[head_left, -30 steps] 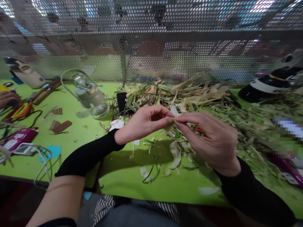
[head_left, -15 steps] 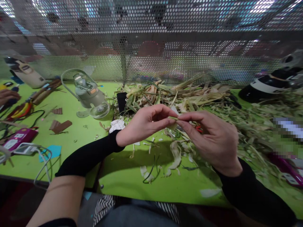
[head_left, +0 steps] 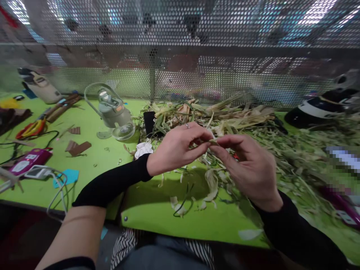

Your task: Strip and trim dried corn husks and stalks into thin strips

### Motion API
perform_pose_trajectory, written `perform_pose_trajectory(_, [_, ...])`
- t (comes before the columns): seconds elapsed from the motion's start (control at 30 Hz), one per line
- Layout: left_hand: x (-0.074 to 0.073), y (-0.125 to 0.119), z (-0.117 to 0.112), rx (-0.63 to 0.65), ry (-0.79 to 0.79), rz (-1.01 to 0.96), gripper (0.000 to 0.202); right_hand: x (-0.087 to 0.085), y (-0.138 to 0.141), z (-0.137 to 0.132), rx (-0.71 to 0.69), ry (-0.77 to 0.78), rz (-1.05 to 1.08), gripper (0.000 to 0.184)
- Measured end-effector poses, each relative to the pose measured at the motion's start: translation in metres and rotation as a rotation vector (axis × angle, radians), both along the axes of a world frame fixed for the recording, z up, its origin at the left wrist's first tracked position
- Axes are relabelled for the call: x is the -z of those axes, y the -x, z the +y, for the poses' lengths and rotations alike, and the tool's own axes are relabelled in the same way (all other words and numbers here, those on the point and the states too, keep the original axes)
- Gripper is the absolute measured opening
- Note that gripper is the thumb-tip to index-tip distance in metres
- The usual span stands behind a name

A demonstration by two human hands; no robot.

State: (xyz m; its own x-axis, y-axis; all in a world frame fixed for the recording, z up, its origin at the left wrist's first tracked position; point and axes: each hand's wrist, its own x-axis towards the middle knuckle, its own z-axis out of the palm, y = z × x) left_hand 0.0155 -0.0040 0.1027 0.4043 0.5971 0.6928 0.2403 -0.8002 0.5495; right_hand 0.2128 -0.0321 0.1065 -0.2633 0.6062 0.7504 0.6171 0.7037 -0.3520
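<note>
Over the green table (head_left: 157,225), my left hand (head_left: 180,148) and my right hand (head_left: 249,167) meet fingertip to fingertip. Between them they pinch a small piece of pale green corn husk (head_left: 213,142), mostly covered by the fingers. Both hands are closed on it at the thumb and forefinger. Behind them lies a heap of dried corn husks (head_left: 242,116), and a curled husk strip (head_left: 211,185) rests on the table below. A small red thing (head_left: 235,156) shows behind my right hand, too hidden to name.
A crumpled white tissue (head_left: 144,150) and a clear-based bottle with a handle (head_left: 114,114) stand left. Farther left are scissors (head_left: 33,129), a purple power strip (head_left: 30,161) and a white cable (head_left: 59,191). A dark bottle (head_left: 309,112) lies right. Perforated metal screen (head_left: 180,80) closes the back.
The view has shifted slightly, moving the left-side things rightward. My left fingers have curled in more around the husk piece. Another person's hand at the far left is out of sight.
</note>
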Motion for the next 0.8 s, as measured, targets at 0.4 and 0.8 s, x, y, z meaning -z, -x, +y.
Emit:
perform_pose_trajectory(0.4, [-0.004, 0.008, -0.008, -0.019, -0.045, -0.019, 0.011, 0.002, 0.005, -0.005, -0.026, -0.06, -0.02, 0.014])
perform_pose_trajectory(0.8, [-0.018, 0.012, -0.015, 0.038, 0.253, -0.085, 0.011, -0.019, 0.014, 0.003, -0.073, -0.11, -0.066, 0.012])
